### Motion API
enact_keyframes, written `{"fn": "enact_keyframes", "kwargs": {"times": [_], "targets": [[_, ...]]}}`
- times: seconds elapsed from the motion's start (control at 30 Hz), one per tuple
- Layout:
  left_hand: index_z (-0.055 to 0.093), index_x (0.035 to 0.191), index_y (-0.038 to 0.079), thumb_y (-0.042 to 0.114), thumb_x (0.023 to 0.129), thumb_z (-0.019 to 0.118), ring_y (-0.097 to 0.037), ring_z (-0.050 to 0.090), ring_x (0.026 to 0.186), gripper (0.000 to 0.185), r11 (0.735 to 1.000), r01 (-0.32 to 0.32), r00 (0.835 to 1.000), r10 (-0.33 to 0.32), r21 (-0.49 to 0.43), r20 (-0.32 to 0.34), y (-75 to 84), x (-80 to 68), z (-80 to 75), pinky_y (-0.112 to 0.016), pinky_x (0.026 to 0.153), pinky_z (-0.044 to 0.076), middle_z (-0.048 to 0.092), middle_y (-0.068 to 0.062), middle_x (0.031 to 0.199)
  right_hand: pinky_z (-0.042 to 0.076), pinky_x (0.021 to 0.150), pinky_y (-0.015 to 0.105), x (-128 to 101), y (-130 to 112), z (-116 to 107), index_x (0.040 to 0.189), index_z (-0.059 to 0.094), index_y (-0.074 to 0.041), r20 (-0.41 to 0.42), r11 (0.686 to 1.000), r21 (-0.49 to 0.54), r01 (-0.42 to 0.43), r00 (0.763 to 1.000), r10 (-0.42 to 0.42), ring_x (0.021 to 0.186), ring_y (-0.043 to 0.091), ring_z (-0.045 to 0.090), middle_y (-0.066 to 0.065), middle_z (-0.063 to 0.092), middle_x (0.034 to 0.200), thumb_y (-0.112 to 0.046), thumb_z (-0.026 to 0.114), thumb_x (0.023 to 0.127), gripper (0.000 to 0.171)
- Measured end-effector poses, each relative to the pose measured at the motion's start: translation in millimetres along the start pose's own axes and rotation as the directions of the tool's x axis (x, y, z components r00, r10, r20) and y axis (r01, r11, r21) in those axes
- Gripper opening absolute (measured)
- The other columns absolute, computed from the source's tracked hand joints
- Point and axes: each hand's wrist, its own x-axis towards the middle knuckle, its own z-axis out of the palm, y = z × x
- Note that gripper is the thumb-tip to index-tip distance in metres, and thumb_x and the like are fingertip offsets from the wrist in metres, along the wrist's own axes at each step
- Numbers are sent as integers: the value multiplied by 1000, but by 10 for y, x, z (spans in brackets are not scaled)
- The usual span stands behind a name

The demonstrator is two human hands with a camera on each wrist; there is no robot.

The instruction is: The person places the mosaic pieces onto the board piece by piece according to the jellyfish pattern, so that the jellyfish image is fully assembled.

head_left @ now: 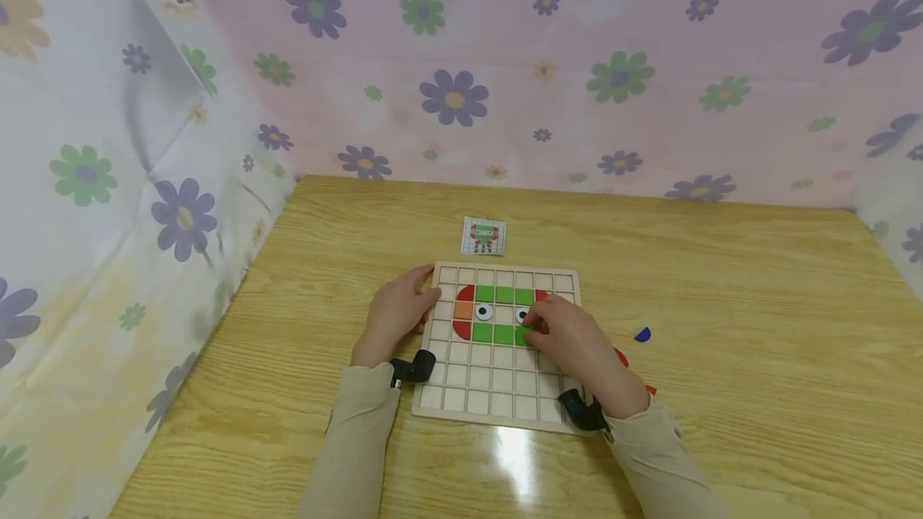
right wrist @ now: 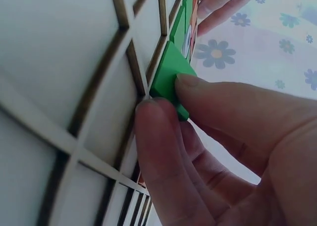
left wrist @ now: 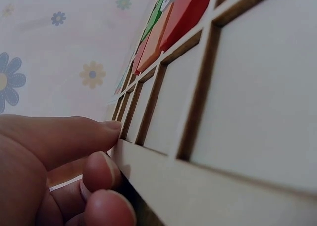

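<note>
A wooden grid board [head_left: 447, 399] lies on the table, with red, orange and green tiles and two eye pieces in its upper rows. Between its thumb and fingers, my right hand [head_left: 570, 339] pinches a green square tile [right wrist: 171, 72], tilted against a cell at the right of the lower green row. My left hand [head_left: 397, 311] holds the board's left edge, one digit on the rim and other fingertips [left wrist: 101, 171] beside it. The right hand partly covers the right eye piece [head_left: 522, 315] and the red piece [head_left: 542, 295] above it.
A small picture card [head_left: 484, 236] lies behind the board. Right of the board are a blue half-round piece [head_left: 642, 335] and red pieces [head_left: 622, 357], partly hidden by the right arm. Flowered cloth [head_left: 454, 102] rises behind the wooden table [head_left: 757, 327].
</note>
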Motion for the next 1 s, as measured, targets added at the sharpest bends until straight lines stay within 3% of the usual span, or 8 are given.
{"fn": "enact_keyframes", "kwargs": {"times": [0.27,0.6,0.8,1.0], "targets": [[40,134,27,34,87,54,-16,53,41,50,1000,14,1000,-14,-18,13,21,7,-7,-29,44,41,56,-1,56,41,64,28,0,-22,2,78,63,-16,29,1000,-19,-20,999,21,68,12,46,-5,51,77,-15,71,76,8],[40,134,26,33,87,54,-15,54,40,49,1000,-5,1000,5,-5,3,8,7,5,-29,45,41,56,0,55,40,65,29,-15,80,-94,82,62,-18,116,999,10,39,992,-40,68,10,46,-9,54,76,-21,68,79,7],[40,135,25,33,88,53,-15,53,40,50,1000,-10,1000,10,-10,4,7,3,7,-29,45,40,56,0,54,40,65,30,-37,182,-215,86,61,-18,151,999,43,4,988,-10,69,11,48,-8,55,77,-24,64,83,7],[40,134,26,32,88,54,-16,53,40,49,1000,-8,1000,8,-28,-1,0,-4,6,-29,45,40,55,-1,53,42,64,30,-109,292,-319,89,62,-19,137,997,61,-38,990,29,71,12,50,-7,56,79,-25,61,84,8]]}}
